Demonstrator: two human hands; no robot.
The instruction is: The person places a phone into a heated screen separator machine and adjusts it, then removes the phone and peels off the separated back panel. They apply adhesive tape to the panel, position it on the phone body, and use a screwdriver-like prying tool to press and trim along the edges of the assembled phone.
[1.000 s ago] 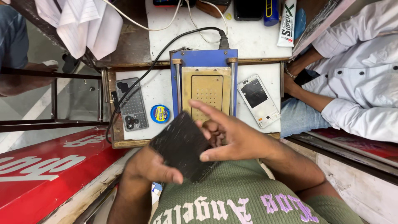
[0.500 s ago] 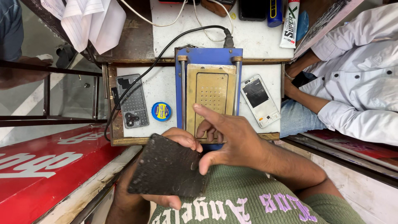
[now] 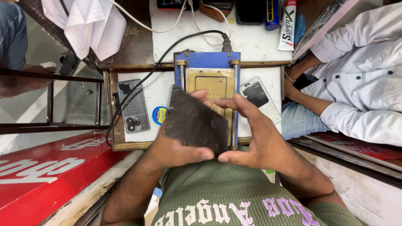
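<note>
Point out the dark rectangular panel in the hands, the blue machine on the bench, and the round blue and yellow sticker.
dark rectangular panel (image 3: pixel 194 121), head view, middle of its textured face.
blue machine (image 3: pixel 208 60), head view, blue top edge of its frame.
round blue and yellow sticker (image 3: pixel 159 115), head view, its centre.

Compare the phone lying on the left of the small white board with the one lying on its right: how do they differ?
The left phone is dark grey; the right phone is white-framed with a dark middle. The left phone lies almost straight beside a round blue-and-yellow sticker; the right phone lies tilted, near a seated person's arm. Both lie flat on the white board, untouched, either side of the blue machine.
</note>
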